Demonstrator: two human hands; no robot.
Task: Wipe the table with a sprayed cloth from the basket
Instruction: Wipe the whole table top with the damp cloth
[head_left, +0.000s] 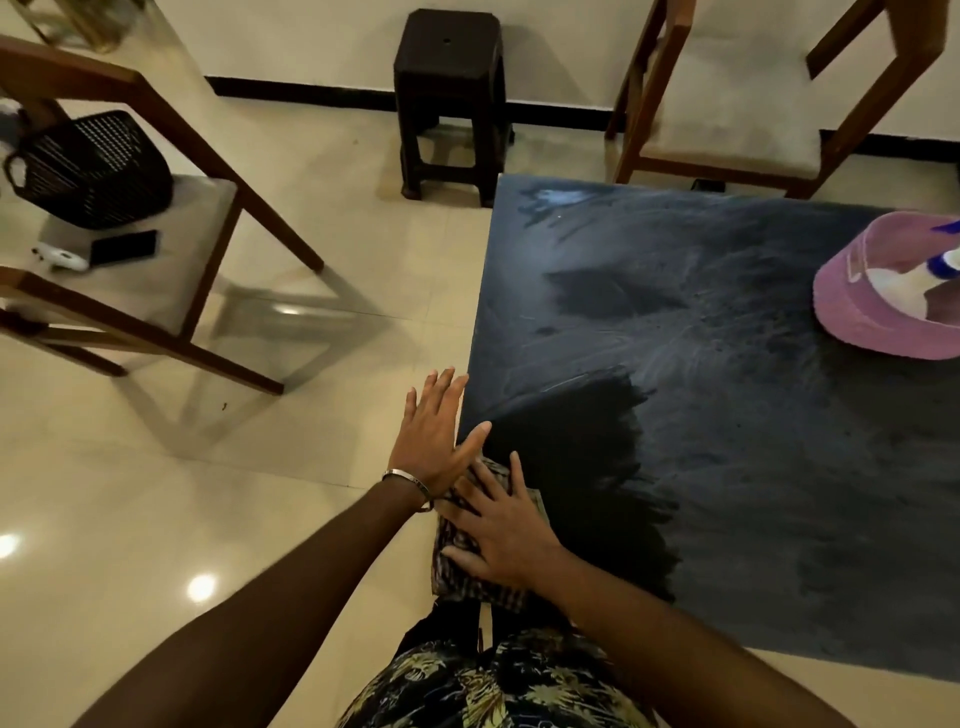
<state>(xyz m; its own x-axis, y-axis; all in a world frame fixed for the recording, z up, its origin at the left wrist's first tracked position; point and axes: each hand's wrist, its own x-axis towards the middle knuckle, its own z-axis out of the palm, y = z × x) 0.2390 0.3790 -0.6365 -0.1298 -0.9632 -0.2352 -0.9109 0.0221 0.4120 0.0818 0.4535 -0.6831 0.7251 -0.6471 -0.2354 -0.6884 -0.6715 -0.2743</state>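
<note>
A: Where is the cloth right now?

B: Under the right hand, at the near-left corner of the table. The fingers lie spread and flat on top, pressing it down, not curled round it.

A: And the left hand?

B: Also flat, fingers straight, just beyond and to the left of the right hand. It rests along the table's left edge and grips nothing.

A: How should this wipe go?

B: My judgement: keep the palm flat so the whole cloth bears on the top, and push away from the body in long, overlapping strokes. A dark, wet-looking band lies just to the right of the right hand; the duller, streaked surface further right and ahead looks not yet done.

A: Anything in the way?

B: The pink basket, well off to the right and beyond the hands, with a spray bottle inside. It likely needs shifting to wipe beneath.
</note>
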